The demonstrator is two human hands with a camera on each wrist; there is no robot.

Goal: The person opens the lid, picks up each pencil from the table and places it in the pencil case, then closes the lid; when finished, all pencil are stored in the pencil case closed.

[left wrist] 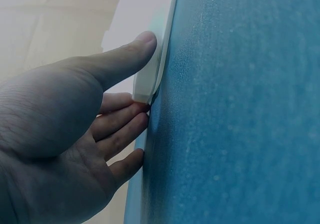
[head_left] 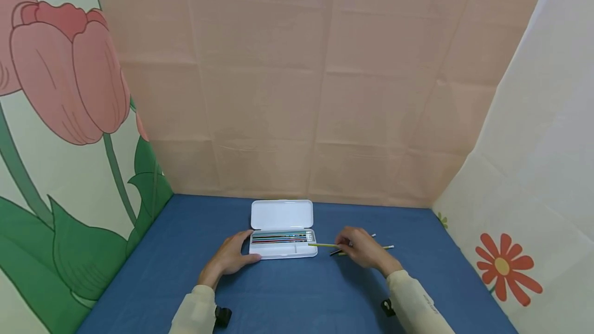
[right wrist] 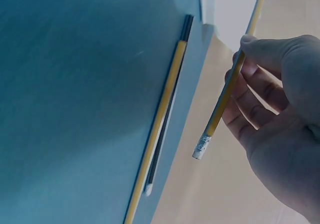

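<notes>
A white pencil case (head_left: 283, 257) lies on the blue table with its lid (head_left: 282, 214) swung back. Several coloured pencils (head_left: 278, 237) lie side by side in it. My left hand (head_left: 230, 255) holds the case's left end, thumb along the front wall and fingers around the side. Between thumb and fingertips, my right hand (head_left: 364, 249) pinches a yellow pencil (right wrist: 220, 108). That pencil's far end reaches over the case's right part, while its eraser end points back to the right. Beneath the right hand, another yellow pencil (right wrist: 159, 119) and a dark pencil (right wrist: 162, 146) lie on the table.
The blue tabletop (head_left: 287, 303) runs back to a tan cloth backdrop (head_left: 301, 92). A tulip-printed panel (head_left: 69, 81) stands on the left, and a white panel (head_left: 533, 169) with a red flower stands on the right.
</notes>
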